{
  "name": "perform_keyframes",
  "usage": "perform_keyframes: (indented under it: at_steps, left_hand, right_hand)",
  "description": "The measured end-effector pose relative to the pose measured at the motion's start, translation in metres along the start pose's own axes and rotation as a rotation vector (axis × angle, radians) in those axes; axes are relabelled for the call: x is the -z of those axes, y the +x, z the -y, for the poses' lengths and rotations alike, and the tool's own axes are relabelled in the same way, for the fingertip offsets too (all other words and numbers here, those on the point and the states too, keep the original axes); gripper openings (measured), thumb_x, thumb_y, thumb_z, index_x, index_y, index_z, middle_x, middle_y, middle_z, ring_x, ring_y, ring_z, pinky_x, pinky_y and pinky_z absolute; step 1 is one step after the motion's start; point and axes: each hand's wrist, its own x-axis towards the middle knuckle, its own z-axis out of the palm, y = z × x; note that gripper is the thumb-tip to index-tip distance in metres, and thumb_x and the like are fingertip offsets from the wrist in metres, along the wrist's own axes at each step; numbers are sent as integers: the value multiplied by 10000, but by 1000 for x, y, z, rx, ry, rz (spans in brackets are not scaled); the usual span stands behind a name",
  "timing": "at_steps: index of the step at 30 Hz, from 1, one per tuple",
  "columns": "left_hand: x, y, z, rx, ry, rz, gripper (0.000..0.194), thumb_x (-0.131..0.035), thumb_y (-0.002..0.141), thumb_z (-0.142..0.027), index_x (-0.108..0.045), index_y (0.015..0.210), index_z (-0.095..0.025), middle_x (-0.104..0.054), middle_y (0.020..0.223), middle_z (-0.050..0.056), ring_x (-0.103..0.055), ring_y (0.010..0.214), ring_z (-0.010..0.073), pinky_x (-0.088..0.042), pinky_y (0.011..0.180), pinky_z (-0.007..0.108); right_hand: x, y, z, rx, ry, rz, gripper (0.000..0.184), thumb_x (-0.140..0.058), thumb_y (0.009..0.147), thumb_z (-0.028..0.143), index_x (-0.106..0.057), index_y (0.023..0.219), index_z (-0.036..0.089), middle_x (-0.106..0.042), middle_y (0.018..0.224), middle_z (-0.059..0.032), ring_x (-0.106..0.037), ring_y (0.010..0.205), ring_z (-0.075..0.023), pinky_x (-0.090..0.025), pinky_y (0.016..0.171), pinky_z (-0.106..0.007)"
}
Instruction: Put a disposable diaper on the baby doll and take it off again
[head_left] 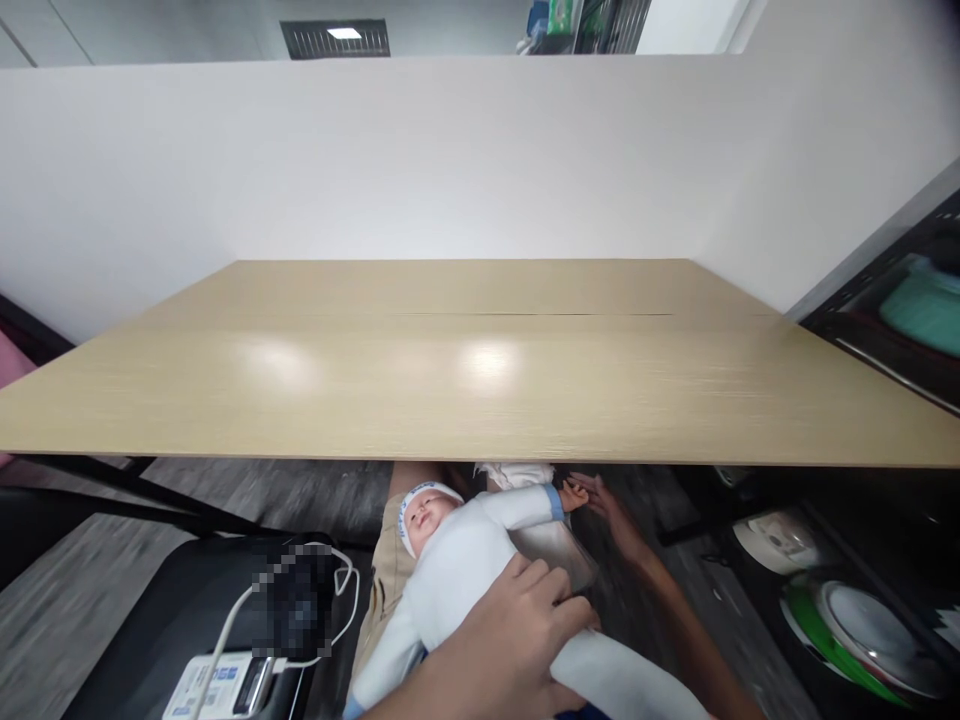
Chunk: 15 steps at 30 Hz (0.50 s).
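Note:
A baby doll (472,550) in a white outfit with blue cuffs and a white printed headband lies face up across my lap, below the table's front edge. My left hand (529,620) reaches over its lower body with curled fingers, gripping it around the waist and upper leg. Beyond the doll's outstretched arm, my right hand (604,500) has its fingers extended beside the doll's small hand; whether they touch, I cannot tell. White ruffled cloth (517,474) and a translucent plastic piece (559,550) lie near my knee, partly hidden by the doll.
A wooden table (480,390) spans the view above my lap, against a white partition (450,160). On the left is a black chair (142,630) with a white cable (232,620) and a white box (206,685). Dark shelving at right holds a green-rimmed container (832,640).

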Motion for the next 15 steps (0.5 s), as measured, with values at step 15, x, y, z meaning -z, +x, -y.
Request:
perform_keyframes:
  at_steps: [15]
  left_hand:
    - [-66, -3, 30, -45, 433, -424, 161, -556, 1133, -296, -609, 1272, -234, -672, 836, 7, -622, 760, 211, -411, 693, 362]
  right_hand:
    - [-45, 34, 122, 541, -521, 581, 282, -668, 949, 246, -695, 1219, 168, -740, 1238, -131, -693, 1149, -324, -547, 1004, -449]
